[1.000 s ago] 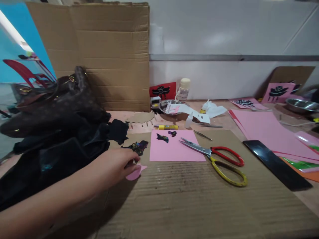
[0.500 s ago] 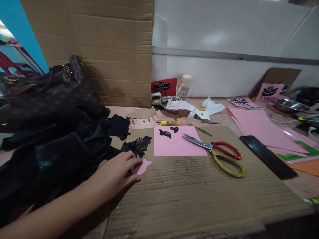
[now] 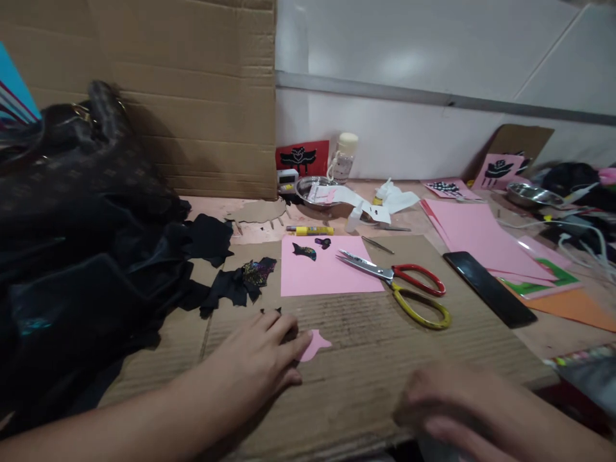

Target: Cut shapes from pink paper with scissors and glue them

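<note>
My left hand (image 3: 260, 356) is low over the cardboard sheet (image 3: 356, 398), fingers closed on a small pink paper cutout (image 3: 315, 344) with a pointed tail. Black bits (image 3: 271, 311) peek out just behind its knuckles. My right hand (image 3: 447, 398), smeared by motion, has come in over the board's near right edge; its fingers cannot be made out. Beyond the hands lies a pink paper sheet (image 3: 332, 279) bearing a black glittery cutout (image 3: 305, 251) and a small dark purple piece (image 3: 323, 243). Scissors (image 3: 392, 273) with one red and one yellow handle rest partly on that sheet, blades apart.
Black fabric (image 3: 86, 295) and a brown handbag (image 3: 96, 154) fill the left. Behind the sheet are a yellow glue stick (image 3: 310, 230), tweezers (image 3: 378, 244) and a metal bowl (image 3: 303, 192). A black phone (image 3: 488, 289) and pink papers (image 3: 481, 237) lie at right.
My left hand has moved right and nearer, carrying the pink cutout away from the black fabric scraps. My right hand has entered at lower right. The view has shifted slightly right.
</note>
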The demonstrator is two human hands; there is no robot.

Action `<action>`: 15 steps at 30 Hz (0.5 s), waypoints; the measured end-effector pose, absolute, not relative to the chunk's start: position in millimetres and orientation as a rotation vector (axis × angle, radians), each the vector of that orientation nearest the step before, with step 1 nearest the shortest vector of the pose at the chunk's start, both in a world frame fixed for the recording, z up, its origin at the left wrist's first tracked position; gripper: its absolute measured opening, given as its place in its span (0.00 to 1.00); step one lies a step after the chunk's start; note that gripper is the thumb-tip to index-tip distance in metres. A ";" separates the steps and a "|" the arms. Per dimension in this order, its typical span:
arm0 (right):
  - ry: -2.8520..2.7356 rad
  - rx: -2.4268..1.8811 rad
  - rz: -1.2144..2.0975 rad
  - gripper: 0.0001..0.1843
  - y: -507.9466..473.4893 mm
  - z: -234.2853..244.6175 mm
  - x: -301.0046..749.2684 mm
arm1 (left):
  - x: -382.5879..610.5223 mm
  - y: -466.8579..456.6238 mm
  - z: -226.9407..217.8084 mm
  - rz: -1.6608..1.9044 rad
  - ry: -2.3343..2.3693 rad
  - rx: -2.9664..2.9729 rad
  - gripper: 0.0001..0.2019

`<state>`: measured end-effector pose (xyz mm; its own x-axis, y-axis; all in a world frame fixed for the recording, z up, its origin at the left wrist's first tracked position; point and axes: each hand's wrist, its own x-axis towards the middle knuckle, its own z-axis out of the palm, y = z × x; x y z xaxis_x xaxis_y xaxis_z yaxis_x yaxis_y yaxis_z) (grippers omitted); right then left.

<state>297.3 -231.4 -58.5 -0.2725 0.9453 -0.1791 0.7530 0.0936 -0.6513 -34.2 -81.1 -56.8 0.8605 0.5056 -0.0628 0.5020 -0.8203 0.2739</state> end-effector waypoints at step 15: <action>-2.559 -1.314 0.724 0.16 -131.8 -40.7 230.4 | -35.0 -55.5 -67.5 0.326 0.550 2.755 0.09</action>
<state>230.4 -131.8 -40.7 -0.5951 0.8011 -0.0639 0.7159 0.4922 -0.4952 -35.0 -55.5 -67.5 0.9002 0.4053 0.1593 0.3343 -0.8776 0.3436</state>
